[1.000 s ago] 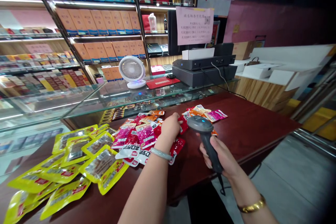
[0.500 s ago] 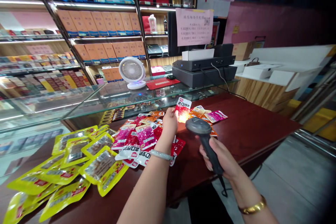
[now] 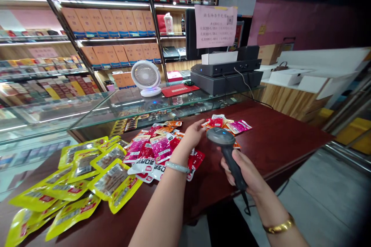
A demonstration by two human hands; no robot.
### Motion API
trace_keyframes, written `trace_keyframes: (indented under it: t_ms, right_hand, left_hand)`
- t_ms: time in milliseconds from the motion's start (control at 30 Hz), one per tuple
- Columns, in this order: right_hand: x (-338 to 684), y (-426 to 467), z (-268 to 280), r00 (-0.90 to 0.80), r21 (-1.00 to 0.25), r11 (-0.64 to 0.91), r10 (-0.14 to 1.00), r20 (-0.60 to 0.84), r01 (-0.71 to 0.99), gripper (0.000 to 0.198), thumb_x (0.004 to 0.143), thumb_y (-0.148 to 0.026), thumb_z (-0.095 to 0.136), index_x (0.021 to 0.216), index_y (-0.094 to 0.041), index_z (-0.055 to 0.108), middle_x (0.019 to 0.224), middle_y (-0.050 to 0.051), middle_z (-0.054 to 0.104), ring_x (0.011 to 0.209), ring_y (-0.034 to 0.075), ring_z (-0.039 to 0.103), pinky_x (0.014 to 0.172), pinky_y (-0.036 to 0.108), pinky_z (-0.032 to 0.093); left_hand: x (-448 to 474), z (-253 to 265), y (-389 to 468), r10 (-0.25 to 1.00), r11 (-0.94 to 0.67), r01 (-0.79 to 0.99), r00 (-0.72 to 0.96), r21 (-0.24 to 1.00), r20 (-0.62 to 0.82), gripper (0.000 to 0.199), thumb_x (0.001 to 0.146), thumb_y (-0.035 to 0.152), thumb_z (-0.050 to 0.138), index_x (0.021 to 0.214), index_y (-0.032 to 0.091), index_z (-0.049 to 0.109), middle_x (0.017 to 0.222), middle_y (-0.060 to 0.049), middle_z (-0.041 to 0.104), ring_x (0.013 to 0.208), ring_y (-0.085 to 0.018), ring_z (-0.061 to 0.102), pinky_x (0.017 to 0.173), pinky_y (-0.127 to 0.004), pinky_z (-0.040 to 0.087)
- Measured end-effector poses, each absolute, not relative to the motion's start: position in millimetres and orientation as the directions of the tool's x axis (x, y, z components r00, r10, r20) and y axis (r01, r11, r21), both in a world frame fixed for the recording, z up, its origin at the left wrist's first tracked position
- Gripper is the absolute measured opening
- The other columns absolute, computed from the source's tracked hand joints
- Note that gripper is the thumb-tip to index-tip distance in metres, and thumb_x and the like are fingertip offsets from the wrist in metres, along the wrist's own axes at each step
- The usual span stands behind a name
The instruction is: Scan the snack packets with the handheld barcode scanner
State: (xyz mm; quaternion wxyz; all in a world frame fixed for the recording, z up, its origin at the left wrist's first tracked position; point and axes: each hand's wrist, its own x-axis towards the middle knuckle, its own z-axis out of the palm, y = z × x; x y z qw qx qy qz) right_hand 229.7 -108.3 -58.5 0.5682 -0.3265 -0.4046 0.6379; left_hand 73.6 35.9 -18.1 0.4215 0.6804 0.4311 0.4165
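My right hand (image 3: 242,170) is wrapped round the grip of a dark grey barcode scanner (image 3: 222,137), its head tilted toward the counter's far side. My left hand (image 3: 195,134) is empty, fingers stretched out beside a red snack packet (image 3: 216,122). That packet lies on a small pile of red and orange packets, with a magenta packet (image 3: 239,126) at its right end. Under and left of my left forearm is a larger heap of magenta, red and white packets (image 3: 160,148). Further left, several yellow snack bags (image 3: 108,177) overlap one another.
The brown counter (image 3: 278,135) meets a glass display case (image 3: 95,114) behind. On the glass stand a white fan (image 3: 145,77), a red mat (image 3: 179,90) and a black cash register unit (image 3: 226,81) with trailing cables. Shelves of boxed goods (image 3: 110,21) line the back.
My left hand has let go of the red and white packet, which now lies on the right-hand pile. The scanner's bright light on it is gone. My right hand has barely moved.
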Motion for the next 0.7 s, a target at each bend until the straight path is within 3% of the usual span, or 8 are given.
trace_keyframes:
  t_ms: [67, 167, 267, 400, 467, 567, 700]
  right_hand:
    - [229.8, -108.6, -57.6, -0.143, -0.886, -0.028, 0.989, 0.043, -0.464, 0.044, 0.093, -0.054, 0.050, 0.119, -0.018, 0.055, 0.064, -0.004, 0.054, 0.035, 0.007, 0.047, 0.034, 0.018, 0.038]
    - [230.2, -109.3, -56.6, -0.152, -0.875, -0.044, 0.988, 0.035, -0.482, 0.043, 0.093, -0.053, 0.051, 0.119, -0.018, 0.055, 0.064, -0.004, 0.054, 0.036, 0.007, 0.047, 0.035, 0.018, 0.038]
    - [230.4, -109.5, -56.3, -0.157, -0.864, -0.049, 0.987, 0.035, -0.501, 0.042, 0.093, -0.052, 0.051, 0.119, -0.018, 0.055, 0.064, -0.004, 0.053, 0.037, 0.006, 0.046, 0.034, 0.017, 0.039]
    - [230.5, -108.9, -56.9, -0.155, -0.866, -0.042, 0.987, 0.041, -0.498, 0.040, 0.095, -0.050, 0.049, 0.119, -0.018, 0.055, 0.064, -0.004, 0.052, 0.037, 0.006, 0.046, 0.035, 0.017, 0.040]
    - [230.6, -108.5, -57.5, -0.160, -0.867, -0.045, 0.986, 0.041, -0.495, 0.040, 0.095, -0.050, 0.048, 0.119, -0.018, 0.055, 0.063, -0.004, 0.052, 0.037, 0.006, 0.046, 0.035, 0.017, 0.040]
    - [230.9, -108.1, -58.6, -0.166, -0.870, -0.045, 0.985, 0.043, -0.491, 0.042, 0.095, -0.051, 0.049, 0.119, -0.018, 0.055, 0.063, -0.005, 0.052, 0.037, 0.006, 0.046, 0.035, 0.018, 0.041]
    - [230.9, -108.2, -59.4, -0.162, -0.873, -0.043, 0.986, 0.042, -0.486, 0.043, 0.094, -0.052, 0.050, 0.119, -0.018, 0.054, 0.065, -0.004, 0.053, 0.037, 0.006, 0.047, 0.034, 0.018, 0.040]
  left_hand:
    - [54.7, -8.8, 36.9, 0.942, -0.324, 0.533, 0.256, 0.781, 0.216, 0.022, 0.077, 0.019, 0.065, 0.096, 0.024, 0.075, 0.101, -0.008, 0.074, 0.097, -0.023, 0.066, 0.092, -0.035, 0.046]
    - [28.4, 6.0, 34.2, 0.955, -0.273, 0.803, 0.293, 0.530, 0.050, 0.012, 0.060, 0.019, 0.079, 0.068, 0.026, 0.075, 0.079, -0.007, 0.074, 0.091, -0.027, 0.067, 0.089, -0.037, 0.046]
    - [19.7, 15.3, 27.8, 0.944, -0.264, 0.887, 0.319, 0.378, -0.090, 0.018, 0.049, 0.016, 0.084, 0.057, 0.025, 0.071, 0.072, -0.009, 0.072, 0.091, -0.029, 0.067, 0.087, -0.038, 0.046]
    - [25.8, 17.8, 22.9, 0.941, -0.273, 0.935, 0.308, 0.227, -0.136, 0.012, 0.057, 0.019, 0.080, 0.057, 0.023, 0.069, 0.078, -0.011, 0.072, 0.091, -0.029, 0.065, 0.085, -0.038, 0.045]
    - [27.3, 15.9, 24.1, 0.941, -0.267, 0.930, 0.307, 0.252, -0.138, 0.008, 0.064, 0.024, 0.077, 0.063, 0.022, 0.069, 0.078, -0.009, 0.071, 0.083, -0.025, 0.065, 0.079, -0.034, 0.045]
    - [25.6, 9.9, 30.2, 0.949, -0.253, 0.887, 0.306, 0.387, -0.080, 0.011, 0.072, 0.031, 0.071, 0.074, 0.021, 0.066, 0.075, -0.004, 0.069, 0.069, -0.018, 0.060, 0.068, -0.028, 0.042]
    - [26.1, 1.5, 40.5, 0.970, -0.242, 0.791, 0.186, 0.562, 0.156, 0.013, 0.075, 0.028, 0.068, 0.077, 0.020, 0.058, 0.069, 0.002, 0.061, 0.061, -0.012, 0.051, 0.058, -0.023, 0.034]
